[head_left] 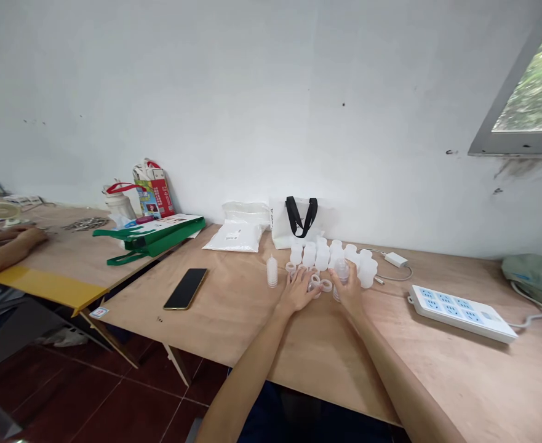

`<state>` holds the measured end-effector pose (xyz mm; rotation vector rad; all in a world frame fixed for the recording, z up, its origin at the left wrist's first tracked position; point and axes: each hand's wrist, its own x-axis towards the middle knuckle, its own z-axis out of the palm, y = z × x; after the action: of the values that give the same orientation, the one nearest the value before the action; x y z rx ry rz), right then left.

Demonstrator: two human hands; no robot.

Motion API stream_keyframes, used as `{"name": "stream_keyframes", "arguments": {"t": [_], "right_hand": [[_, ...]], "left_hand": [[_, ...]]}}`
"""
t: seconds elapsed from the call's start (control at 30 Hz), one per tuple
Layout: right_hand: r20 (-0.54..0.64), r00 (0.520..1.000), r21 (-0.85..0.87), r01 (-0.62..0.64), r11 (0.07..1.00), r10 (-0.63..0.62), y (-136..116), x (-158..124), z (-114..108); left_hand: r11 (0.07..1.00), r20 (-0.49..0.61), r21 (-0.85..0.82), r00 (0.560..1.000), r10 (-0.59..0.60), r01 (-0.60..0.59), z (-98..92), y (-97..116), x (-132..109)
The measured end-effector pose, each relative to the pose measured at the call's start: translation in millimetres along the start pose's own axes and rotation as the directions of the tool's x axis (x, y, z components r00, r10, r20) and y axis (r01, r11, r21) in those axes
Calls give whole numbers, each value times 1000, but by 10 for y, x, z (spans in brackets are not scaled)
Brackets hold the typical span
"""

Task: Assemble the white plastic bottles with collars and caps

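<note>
Amid plastic bottles (322, 257), both hands (296, 291) (347, 286) reach forward.

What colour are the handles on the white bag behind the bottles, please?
The handles are black, in the head view.

Bare hands (349, 288) and forearms (390, 375), dark blue clothing (271, 418)

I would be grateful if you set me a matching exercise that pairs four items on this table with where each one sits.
Items:
1. Black smartphone
2. White rectangular power strip
3. White paper bag with black handles
4. Slender translucent plastic nozzle bottle

Places:
A. Upright beside the person's left hand
B. Flat on the plywood table, well right of the hands
C. Upright near the white wall, behind the cluster of bottles
D. Flat, screen up, left of the hands

Pairs: 1-D, 2-B, 3-C, 4-A
</note>
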<state>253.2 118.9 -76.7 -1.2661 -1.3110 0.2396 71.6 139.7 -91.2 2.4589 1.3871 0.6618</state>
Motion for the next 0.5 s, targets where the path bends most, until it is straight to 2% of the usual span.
{"name": "stream_keyframes", "arguments": {"t": [0.5], "right_hand": [[95, 994, -59, -41, 997, 46, -134, 189, 73]], "left_hand": [[1000, 8, -12, 1000, -6, 6, -27, 27, -22]]}}
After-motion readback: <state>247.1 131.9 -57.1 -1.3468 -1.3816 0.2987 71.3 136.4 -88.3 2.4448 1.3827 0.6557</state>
